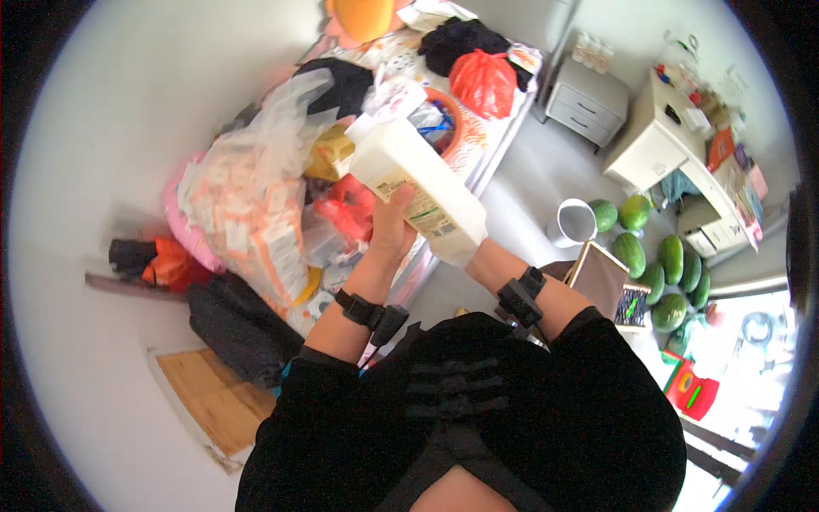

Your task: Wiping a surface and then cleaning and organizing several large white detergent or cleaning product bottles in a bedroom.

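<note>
A large white plastic bottle [422,183] with a printed label is held up in front of me, tilted with its top toward the upper left. My left hand [394,224] is closed around its near left side, thumb lying over the label. At the bottle's lower end is my right hand [479,253], holding it from the base; most of its fingers are hidden behind the plastic. Black straps with small devices circle both wrists. Beyond the bottle, a bed [485,141] is heaped with bags, among them a clear bag of orange-and-white packs [247,213].
An orange basin [456,115] and a red plastic bag [483,83] sit on the bed. To the right, several watermelons [630,254] lie on the floor beside a white bucket [572,224]. A grey drawer cabinet [587,101] and a white desk [653,141] stand farther back.
</note>
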`<move>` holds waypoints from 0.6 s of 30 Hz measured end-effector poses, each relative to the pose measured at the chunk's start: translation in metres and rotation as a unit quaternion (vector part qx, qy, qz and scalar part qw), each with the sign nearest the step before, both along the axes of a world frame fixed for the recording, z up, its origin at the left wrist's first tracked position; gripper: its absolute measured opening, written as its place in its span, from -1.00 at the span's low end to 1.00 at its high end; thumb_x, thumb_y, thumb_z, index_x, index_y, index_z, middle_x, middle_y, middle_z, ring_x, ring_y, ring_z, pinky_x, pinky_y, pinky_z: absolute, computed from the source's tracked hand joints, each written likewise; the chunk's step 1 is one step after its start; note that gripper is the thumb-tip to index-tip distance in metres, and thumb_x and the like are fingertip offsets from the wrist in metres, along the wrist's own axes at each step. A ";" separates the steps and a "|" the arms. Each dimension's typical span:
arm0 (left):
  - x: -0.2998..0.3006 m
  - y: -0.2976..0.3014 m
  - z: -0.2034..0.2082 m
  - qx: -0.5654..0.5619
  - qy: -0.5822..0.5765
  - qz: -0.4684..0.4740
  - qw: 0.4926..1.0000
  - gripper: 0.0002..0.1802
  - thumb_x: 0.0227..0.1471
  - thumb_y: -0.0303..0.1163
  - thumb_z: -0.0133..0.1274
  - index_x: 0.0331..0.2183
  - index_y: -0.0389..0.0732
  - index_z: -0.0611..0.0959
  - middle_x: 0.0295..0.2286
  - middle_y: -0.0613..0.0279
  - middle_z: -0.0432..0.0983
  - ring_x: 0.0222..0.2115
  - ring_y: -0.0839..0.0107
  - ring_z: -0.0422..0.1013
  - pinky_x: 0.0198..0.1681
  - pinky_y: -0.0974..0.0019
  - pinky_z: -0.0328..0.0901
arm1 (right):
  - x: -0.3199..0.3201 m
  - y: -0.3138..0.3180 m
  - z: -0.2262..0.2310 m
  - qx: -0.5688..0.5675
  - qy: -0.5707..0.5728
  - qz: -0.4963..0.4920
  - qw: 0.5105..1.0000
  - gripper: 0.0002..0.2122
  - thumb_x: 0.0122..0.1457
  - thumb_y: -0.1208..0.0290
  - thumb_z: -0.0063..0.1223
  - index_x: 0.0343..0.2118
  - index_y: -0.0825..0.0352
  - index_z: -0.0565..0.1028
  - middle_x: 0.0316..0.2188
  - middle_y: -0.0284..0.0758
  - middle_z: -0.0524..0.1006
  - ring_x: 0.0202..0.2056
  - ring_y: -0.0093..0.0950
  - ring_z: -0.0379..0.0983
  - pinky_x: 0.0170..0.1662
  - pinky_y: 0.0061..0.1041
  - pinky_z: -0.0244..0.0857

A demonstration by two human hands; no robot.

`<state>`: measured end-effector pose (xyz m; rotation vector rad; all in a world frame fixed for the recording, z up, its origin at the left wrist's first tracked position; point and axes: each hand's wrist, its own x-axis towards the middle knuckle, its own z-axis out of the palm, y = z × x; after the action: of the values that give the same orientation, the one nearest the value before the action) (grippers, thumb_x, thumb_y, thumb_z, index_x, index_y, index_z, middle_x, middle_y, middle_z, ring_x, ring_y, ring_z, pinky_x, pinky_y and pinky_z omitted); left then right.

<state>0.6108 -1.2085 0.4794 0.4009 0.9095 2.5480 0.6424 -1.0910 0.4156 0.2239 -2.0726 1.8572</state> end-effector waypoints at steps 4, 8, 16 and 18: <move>-0.022 0.032 -0.001 -0.053 0.039 -0.050 0.997 -0.36 -0.07 -0.27 0.25 0.02 -0.22 0.36 -0.11 0.25 0.42 -0.08 0.35 0.38 0.01 0.23 0.30 | 0.011 0.029 0.015 0.181 0.065 -0.051 0.980 -0.62 0.09 0.61 0.07 0.01 0.33 0.38 -0.03 -0.27 0.44 -0.01 -0.47 0.38 0.03 -0.52 0.29; -0.050 0.072 -0.004 -0.056 0.074 -0.139 0.986 -0.33 -0.12 -0.29 0.28 0.01 -0.24 0.38 -0.12 0.24 0.45 -0.11 0.36 0.40 0.00 0.26 0.30 | 0.017 0.088 0.047 -0.304 -0.041 0.055 0.950 -0.66 0.11 0.53 0.02 -0.01 0.35 0.40 -0.10 -0.23 0.49 -0.13 -0.40 0.47 -0.05 -0.43 0.35; -0.106 0.152 0.002 -0.165 0.161 -0.292 0.928 -0.20 -0.31 -0.39 0.37 0.02 -0.23 0.38 -0.19 0.27 0.45 -0.13 0.40 0.38 -0.02 0.28 0.28 | -0.041 0.164 0.056 -0.410 -0.270 -0.087 0.867 -0.68 0.22 0.32 -0.10 -0.04 0.39 0.42 -0.21 -0.23 0.53 -0.21 -0.37 0.49 -0.13 -0.37 0.39; -0.124 0.170 -0.001 -0.186 0.203 -0.289 0.917 -0.13 -0.33 -0.38 0.39 0.05 -0.22 0.34 -0.15 0.26 0.42 -0.10 0.40 0.36 -0.01 0.27 0.27 | -0.072 0.188 0.042 -0.440 -0.199 -0.119 0.867 -0.69 0.22 0.31 -0.12 -0.06 0.37 0.44 -0.23 -0.24 0.54 -0.25 -0.41 0.50 -0.16 -0.42 0.38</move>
<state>0.4871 -1.0385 0.4789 0.9415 1.1792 1.7341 0.5707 -0.9034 0.4578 -0.6595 -1.1405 2.5891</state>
